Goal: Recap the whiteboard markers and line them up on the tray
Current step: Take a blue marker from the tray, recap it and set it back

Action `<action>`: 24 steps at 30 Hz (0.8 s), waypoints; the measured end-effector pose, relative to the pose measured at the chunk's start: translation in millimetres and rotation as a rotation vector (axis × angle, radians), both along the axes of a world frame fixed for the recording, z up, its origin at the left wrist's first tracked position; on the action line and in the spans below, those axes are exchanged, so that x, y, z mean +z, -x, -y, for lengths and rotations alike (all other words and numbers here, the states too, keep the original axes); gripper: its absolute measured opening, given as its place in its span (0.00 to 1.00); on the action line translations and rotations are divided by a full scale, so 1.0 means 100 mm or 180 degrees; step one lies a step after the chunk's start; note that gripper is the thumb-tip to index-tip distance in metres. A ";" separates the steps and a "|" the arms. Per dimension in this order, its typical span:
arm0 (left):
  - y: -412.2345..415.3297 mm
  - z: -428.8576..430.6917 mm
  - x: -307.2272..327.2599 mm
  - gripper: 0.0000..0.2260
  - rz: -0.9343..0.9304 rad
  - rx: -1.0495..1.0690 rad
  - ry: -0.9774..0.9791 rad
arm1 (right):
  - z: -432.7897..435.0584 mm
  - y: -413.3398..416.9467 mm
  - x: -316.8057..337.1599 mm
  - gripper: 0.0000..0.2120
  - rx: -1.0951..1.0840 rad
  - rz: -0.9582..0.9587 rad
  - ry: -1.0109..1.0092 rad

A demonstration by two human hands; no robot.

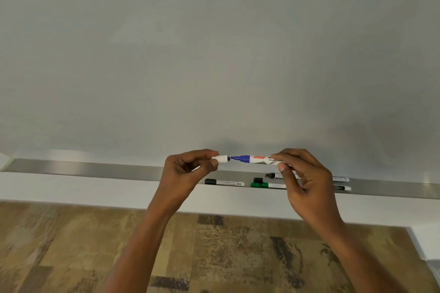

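My right hand (307, 176) holds a blue whiteboard marker (254, 159) level, its bare blue tip pointing left. My left hand (190, 166) pinches the marker's white cap (221, 158), whose open end sits just off the tip. Both are held above the metal tray (95, 169) under the whiteboard (214, 54). On the tray lie a capped black marker (223, 182), a green marker (266, 185) with a loose black cap (257, 180) beside it, and an uncapped black marker (276, 175). Two more marker ends (342, 188) show to the right of my hand.
A white wall strip (71, 188) runs below the tray. Beneath it is a wood-pattern floor (95, 245). The tray stretches far to the left and right of the markers.
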State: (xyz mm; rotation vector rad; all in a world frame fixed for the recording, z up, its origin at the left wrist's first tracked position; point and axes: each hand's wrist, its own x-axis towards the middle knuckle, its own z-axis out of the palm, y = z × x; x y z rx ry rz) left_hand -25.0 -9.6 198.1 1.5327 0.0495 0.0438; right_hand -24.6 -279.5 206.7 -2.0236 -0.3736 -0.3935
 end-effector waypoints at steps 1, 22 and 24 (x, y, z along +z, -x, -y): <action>0.01 0.01 0.01 0.08 0.0004 -0.0041 -0.0017 | 0.00 0.01 0.00 0.12 0.0019 -0.0016 0.0003; 0.09 0.25 -0.12 0.13 -0.0272 0.0142 0.1063 | -0.20 0.05 -0.04 0.13 0.0490 -0.0601 0.0134; 0.06 0.24 -0.13 0.13 -0.0283 0.0108 0.1064 | -0.21 0.03 -0.05 0.14 0.0503 -0.0575 0.0141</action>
